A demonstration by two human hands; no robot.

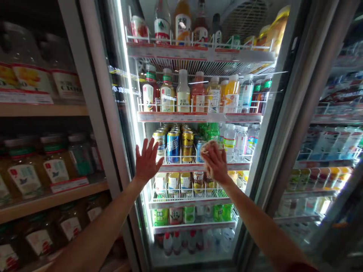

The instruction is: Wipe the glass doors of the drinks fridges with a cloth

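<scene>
A lit drinks fridge with a glass door [244, 211] stands in front of me. Its shelves of bottles and cans show through the glass. My left hand [146, 160] is raised flat at the left side of the pane, fingers spread, holding nothing. On the right, my right hand [217, 164] is closed on a bunched pale cloth [208, 148] against the glass. Behind the cloth are a light-blue can and green bottles, partly covered. A blue can [172, 146] and a gold can [187, 146] show between my hands.
Wooden shelves [42, 110] with large juice bottles [53, 162] stand at the left. To the right, past the metal door frame [295, 113], is another stocked fridge [326, 151]. White wire rails edge the shelves behind the glass.
</scene>
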